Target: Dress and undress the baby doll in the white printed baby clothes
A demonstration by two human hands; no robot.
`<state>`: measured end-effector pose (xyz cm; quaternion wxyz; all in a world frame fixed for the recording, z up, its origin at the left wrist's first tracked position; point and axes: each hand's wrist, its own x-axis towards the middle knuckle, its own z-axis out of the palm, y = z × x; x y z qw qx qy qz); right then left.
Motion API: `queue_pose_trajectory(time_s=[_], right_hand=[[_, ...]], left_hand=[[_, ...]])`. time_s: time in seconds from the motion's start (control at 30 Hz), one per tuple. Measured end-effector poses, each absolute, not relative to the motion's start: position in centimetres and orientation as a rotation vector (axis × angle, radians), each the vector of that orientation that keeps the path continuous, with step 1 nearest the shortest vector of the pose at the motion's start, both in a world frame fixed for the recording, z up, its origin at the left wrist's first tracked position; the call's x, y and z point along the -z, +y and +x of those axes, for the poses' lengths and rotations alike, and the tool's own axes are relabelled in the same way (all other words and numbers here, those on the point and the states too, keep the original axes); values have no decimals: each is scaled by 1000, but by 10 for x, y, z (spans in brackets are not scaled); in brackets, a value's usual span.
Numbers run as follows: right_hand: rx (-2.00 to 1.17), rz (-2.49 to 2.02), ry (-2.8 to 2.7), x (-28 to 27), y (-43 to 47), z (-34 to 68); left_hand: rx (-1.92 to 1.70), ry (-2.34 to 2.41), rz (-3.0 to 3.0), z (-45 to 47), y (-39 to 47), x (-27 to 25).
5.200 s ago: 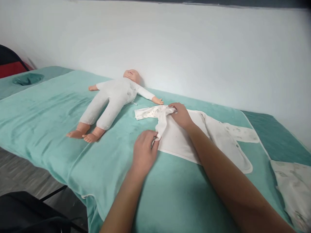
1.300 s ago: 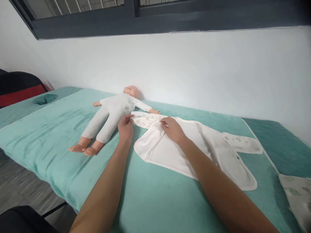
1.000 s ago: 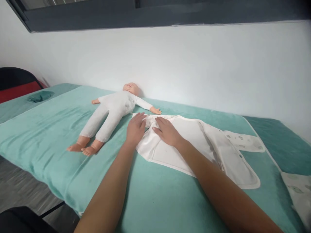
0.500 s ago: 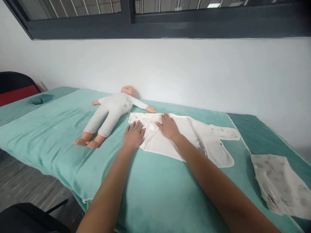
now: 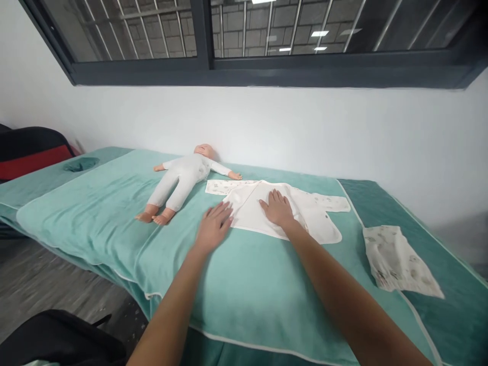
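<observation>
**Both palms flat on a spread baby garment**

The right hand (image 5: 279,209) lies open, palm down, fingers spread, pressed on the middle of a white baby garment (image 5: 312,211) that is laid out flat on the teal towel (image 5: 244,284). It grips nothing; the cloth simply lies under it. The left hand (image 5: 213,226) is also open and flat, fingers together and pointing toward the garment's near left edge; its fingertips touch or all but touch that edge, while its palm rests on the towel.

The garment stretches away from both hands, one printed sleeve (image 5: 219,187) reaching out beyond the left hand and the other sleeve lying past the right hand on the far side. Beyond the left hand, just past that printed sleeve, a baby doll (image 5: 179,178) in a white suit lies on its back, one arm near the sleeve's end. Well off to the right of the right hand, a folded printed cloth (image 5: 396,260) rests on the bed.
</observation>
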<state>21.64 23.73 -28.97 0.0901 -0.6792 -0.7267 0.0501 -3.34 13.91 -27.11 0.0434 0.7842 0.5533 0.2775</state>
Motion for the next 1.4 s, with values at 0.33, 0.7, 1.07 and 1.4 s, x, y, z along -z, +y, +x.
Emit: queue_pose_trajectory(time_s=[0.33, 0.7, 1.07, 1.4], right_hand=[[-46, -1877, -2314, 291, 143, 231], [26, -1802, -2287, 291, 79, 230], [-119, -1857, -2199, 287, 67, 222], [-145, -2017, -2163, 273, 193, 205]], left_hand=[[-918, 1668, 2450, -30, 121, 266], [-952, 1699, 2503, -31, 124, 271], [-976, 1608, 2511, -33, 127, 274], [-898, 1638, 2479, -33, 128, 270]])
